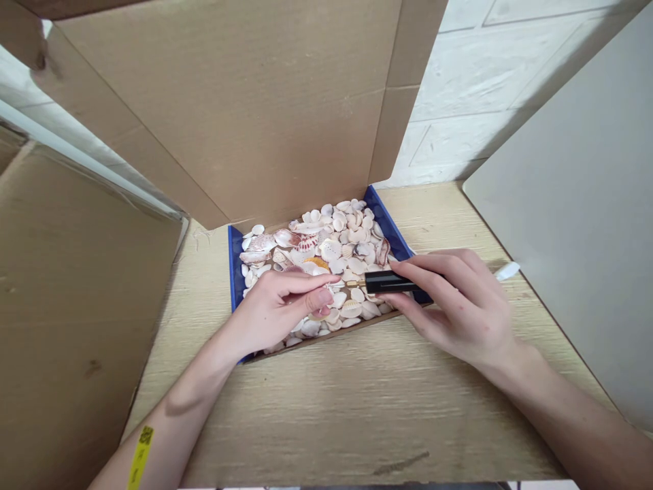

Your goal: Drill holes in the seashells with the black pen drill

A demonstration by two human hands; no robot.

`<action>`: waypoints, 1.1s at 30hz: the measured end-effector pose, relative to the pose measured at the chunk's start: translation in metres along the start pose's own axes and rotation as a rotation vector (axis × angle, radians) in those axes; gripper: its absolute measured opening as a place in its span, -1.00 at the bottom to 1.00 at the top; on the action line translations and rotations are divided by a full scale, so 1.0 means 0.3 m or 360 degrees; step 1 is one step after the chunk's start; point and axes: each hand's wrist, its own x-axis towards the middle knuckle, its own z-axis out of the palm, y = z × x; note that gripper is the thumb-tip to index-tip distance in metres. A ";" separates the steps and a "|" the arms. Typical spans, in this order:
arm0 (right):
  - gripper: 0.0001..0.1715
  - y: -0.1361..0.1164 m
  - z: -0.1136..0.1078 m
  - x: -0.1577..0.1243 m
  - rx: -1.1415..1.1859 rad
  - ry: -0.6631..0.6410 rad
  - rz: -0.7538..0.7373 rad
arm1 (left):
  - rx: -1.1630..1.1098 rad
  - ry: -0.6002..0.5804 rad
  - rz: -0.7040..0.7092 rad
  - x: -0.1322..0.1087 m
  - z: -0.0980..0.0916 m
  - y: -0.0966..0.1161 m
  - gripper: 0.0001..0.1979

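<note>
My right hand [466, 309] is wrapped around a black mini drill [385, 282] with a brass-coloured chuck, held level with its tip pointing left. Between the thumb and fingers of my left hand [278, 306] is a small whitish seashell, mostly hidden by the fingertips. The drill tip is right at those fingertips; whether it touches the shell I cannot tell. Both hands are over a shallow cardboard box with blue sides [388, 221]. Many loose seashells [351, 308] fill it, mostly white, some brown-spotted or red-striped, one orange.
Behind the shells a large brown cardboard panel [245, 102] stands up. Another cardboard piece [76, 292] is at the left, and a pale board [571, 197] leans along the right. A white plug-like end [507, 271] sticks out beyond my right hand. Everything rests on a light wooden tabletop [326, 415].
</note>
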 end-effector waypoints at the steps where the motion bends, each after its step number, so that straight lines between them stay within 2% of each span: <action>1: -0.55 0.001 0.002 -0.002 0.0040 -0.0037 0.0026 | 0.0017 0.0006 0.0017 0.000 -0.001 0.001 -0.71; 6: -0.59 0.002 0.005 -0.016 0.0072 -0.0245 0.0070 | 0.0000 0.0036 -0.0016 -0.003 -0.002 0.002 -0.69; 10: -0.52 0.005 -0.001 -0.017 0.0079 -0.0293 0.0045 | 0.0032 0.0038 -0.0023 -0.002 0.000 -0.003 -0.70; 16: -0.61 0.005 -0.007 -0.004 0.0091 -0.0164 -0.0032 | 0.0085 0.0070 -0.0052 -0.002 -0.001 -0.010 -0.69; 22: -0.59 0.002 -0.011 -0.002 0.0018 -0.0015 -0.0049 | -0.0107 0.0068 -0.0247 -0.003 0.008 0.011 -0.71; 28: -0.51 -0.002 -0.010 -0.003 0.0037 0.0067 -0.0013 | -0.0052 0.0077 -0.0209 -0.005 0.004 0.015 -0.71; 33: -0.54 -0.002 -0.006 0.000 0.0087 0.0010 0.0039 | 0.0037 0.0116 -0.0165 -0.006 -0.001 0.021 -0.72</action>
